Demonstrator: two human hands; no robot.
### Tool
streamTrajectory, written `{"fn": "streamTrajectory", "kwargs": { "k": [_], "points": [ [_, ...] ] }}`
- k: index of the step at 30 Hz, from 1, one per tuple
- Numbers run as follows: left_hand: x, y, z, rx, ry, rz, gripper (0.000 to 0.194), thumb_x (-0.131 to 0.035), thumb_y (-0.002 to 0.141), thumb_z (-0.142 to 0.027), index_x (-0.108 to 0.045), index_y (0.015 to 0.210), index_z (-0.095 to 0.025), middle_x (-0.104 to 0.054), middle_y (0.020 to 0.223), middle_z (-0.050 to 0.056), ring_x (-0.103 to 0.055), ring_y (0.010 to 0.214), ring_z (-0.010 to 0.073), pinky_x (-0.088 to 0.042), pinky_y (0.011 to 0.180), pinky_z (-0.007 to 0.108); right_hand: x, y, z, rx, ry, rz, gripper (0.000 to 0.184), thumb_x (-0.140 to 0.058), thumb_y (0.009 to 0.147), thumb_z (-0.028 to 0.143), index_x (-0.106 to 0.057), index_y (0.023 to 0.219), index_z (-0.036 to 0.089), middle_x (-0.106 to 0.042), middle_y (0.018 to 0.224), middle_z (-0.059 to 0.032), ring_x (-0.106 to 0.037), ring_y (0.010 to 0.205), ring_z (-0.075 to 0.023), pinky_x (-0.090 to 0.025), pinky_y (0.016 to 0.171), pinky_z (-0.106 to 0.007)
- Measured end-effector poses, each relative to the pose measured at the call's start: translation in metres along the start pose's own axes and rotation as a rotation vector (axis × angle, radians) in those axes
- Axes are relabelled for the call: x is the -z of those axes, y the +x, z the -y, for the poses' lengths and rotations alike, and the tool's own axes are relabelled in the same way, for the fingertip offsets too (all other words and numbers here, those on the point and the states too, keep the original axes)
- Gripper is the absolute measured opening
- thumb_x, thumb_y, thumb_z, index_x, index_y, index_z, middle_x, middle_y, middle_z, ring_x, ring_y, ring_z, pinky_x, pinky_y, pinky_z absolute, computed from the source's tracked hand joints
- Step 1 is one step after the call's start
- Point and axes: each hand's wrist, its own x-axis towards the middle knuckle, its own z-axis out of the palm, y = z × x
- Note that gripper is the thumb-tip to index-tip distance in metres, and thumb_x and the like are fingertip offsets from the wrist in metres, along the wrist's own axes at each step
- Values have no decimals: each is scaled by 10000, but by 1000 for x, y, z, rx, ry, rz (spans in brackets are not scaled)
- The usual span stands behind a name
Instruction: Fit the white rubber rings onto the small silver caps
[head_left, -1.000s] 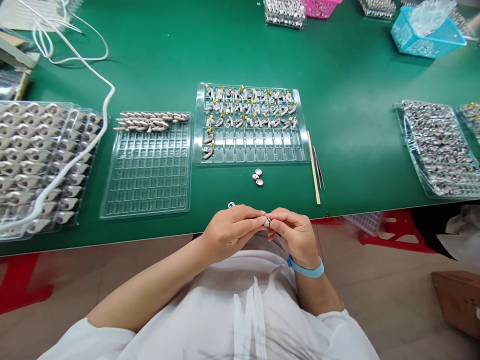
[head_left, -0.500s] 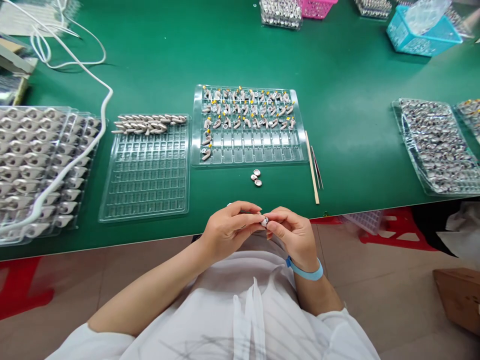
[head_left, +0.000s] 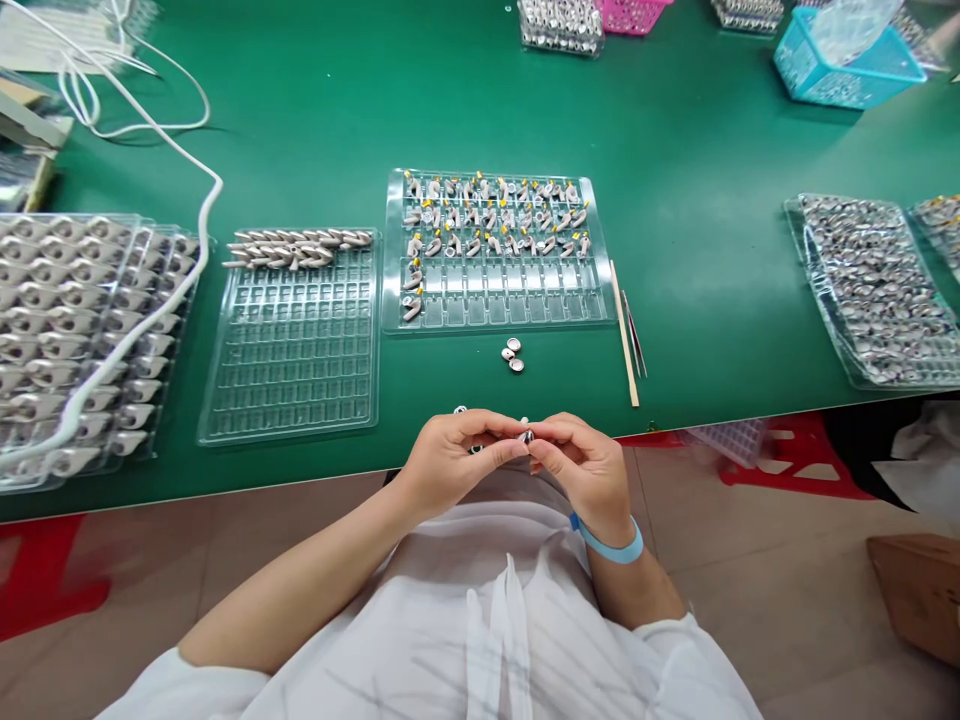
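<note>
My left hand and my right hand meet at the table's front edge, both closed in a pinch on one small silvery part. Fingertips hide most of it, so its kind cannot be made out. Just beyond them lie several small round metal caps in a cluster. A small ring-like piece shows beside the left knuckles. Farther back, a clear plastic tray holds rows of small grey hooked parts with yellow bits. A wooden stick and tweezers lie right of that tray.
Left of centre, another clear tray carries grey elongated parts along its top. Stacked trays of grey parts and a white cable occupy the far left. At right are a filled tray and a blue basket.
Both hands stay together, with a slight shift and turn of the small part between the fingers. The ring-like piece beside my left hand shows more now.
</note>
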Motion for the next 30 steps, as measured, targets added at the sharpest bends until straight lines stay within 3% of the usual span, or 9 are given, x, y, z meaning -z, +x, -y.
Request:
{"fn": "streamTrajectory", "kwargs": {
  "k": [6,13,22,30],
  "points": [
    [-2,0,-5,18,34,-21,207,-745,765,-279,-766,923,-147,-778,870,82,-742,737,201,-635,699,292,-2,1,1,-84,-12,-11,119,-679,856,280,-743,940,226,-676,892,-23,-630,630,-103,-598,583,-245],
    [-6,0,-5,64,-34,-31,199,-709,795,-286,-755,934,-151,-771,905,84,-737,808,221,-635,770,338,-5,-3,-6,65,-199,-102,113,-655,867,239,-719,959,230,-659,924,-42,-650,792,-149,-600,679,-265],
    [-13,4,-1,95,-98,-67,113,-628,811,-244,-647,869,-149,-664,841,49,-685,804,188,-616,747,329,-11,-5,-11,192,-354,-137,147,-631,857,199,-709,976,234,-690,931,-55,-664,831,-172,-601,674,-274],
    [-17,5,-2,96,-113,-90,99,-615,806,-242,-622,852,-154,-635,789,28,-641,721,150,-597,664,280,-14,-6,-16,-22,-81,-157,108,-643,861,279,-701,933,223,-690,875,-22,-646,621,-112,-586,585,-241]
  ]
}}
